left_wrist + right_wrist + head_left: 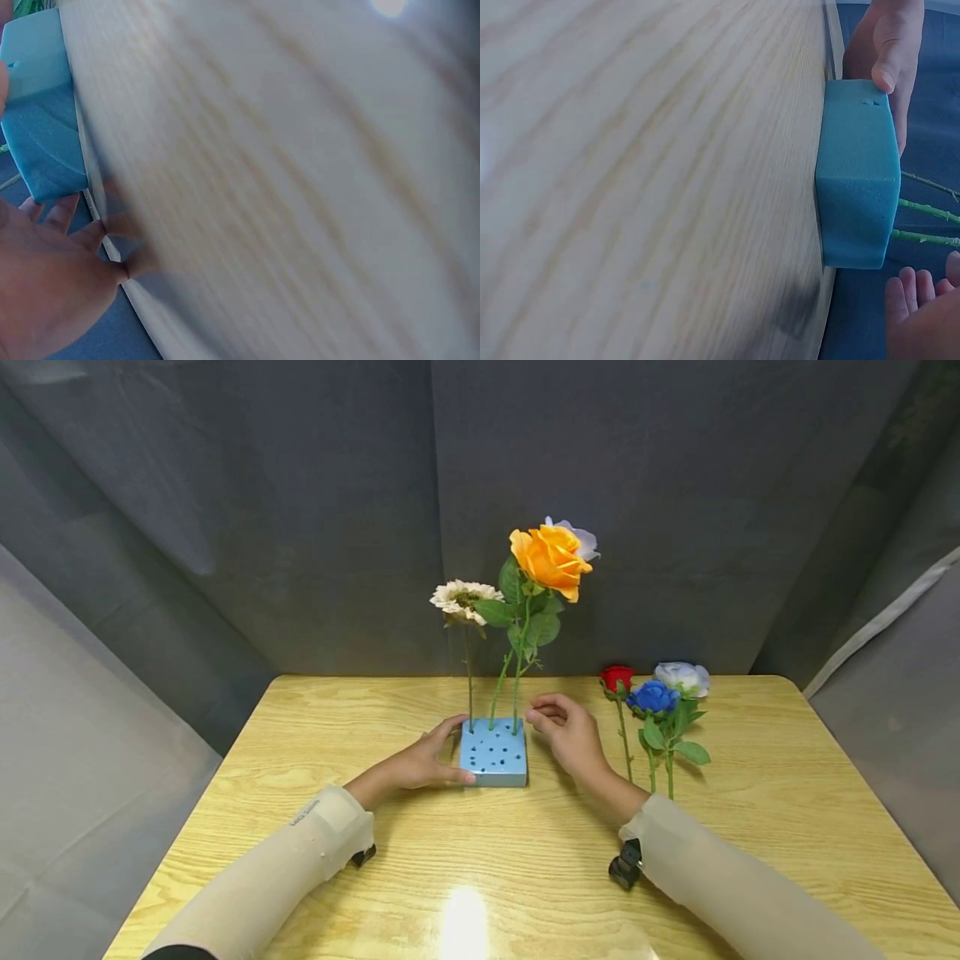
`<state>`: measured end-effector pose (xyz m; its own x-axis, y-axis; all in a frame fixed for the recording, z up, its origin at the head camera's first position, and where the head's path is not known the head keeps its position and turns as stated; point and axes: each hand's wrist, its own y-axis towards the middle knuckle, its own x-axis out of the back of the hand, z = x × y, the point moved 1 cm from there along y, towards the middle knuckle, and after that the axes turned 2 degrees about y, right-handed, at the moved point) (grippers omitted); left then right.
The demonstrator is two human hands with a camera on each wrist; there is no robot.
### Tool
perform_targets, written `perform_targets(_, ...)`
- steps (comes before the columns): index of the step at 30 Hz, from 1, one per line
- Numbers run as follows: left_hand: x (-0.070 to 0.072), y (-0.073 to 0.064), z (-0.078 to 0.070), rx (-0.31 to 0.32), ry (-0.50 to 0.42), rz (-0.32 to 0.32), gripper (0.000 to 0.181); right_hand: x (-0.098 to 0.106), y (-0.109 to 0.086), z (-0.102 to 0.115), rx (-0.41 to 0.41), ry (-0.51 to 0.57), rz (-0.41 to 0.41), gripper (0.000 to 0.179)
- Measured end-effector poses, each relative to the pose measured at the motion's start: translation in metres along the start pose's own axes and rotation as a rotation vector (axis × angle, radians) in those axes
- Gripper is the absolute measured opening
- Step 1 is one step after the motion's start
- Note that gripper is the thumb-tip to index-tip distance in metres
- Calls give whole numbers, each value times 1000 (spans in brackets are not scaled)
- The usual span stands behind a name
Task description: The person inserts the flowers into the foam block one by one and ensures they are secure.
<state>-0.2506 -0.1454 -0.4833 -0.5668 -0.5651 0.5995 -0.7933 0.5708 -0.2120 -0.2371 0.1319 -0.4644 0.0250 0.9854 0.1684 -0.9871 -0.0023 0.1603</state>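
Observation:
A light blue foam block (492,752) with several small holes in its top sits on the table. My left hand (420,766) grips its left side, thumb at the front edge and fingers round the back. Three artificial flowers stand in holes along the block's back edge: a cream daisy-like flower (465,600), an orange rose (551,560) and a pale lilac rose (587,541) partly hidden behind the orange one. Close to the right of the stems is my right hand (573,743), fingers loosely bent and holding nothing. In the right wrist view, its fingertips are apart from the green stems (924,238).
On the table to the right lie a red rose (617,678), a blue rose (654,697) and a whitish rose (682,677), with their stems towards the front. A dark grey curtain (337,527) hangs behind the table's back edge.

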Motion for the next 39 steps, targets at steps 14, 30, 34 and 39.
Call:
perform_targets(14, 0, 1, 1, 0, -15, 11, 116, 18, -12, -1, -17, -43, 12, 30)
perform_targets(30, 0, 0, 1, 17, -14, 2, 115, 37, -26, -5, 36, -81, 22, 27)
perform_targets(34, 0, 1, 1, 9, -11, 5, 115, 42, -29, -5, 15, -98, 21, 30)
perform_targets(39, 0, 1, 1, 11, -9, 4, 115, 47, -32, -6, 4, -116, 19, 32)
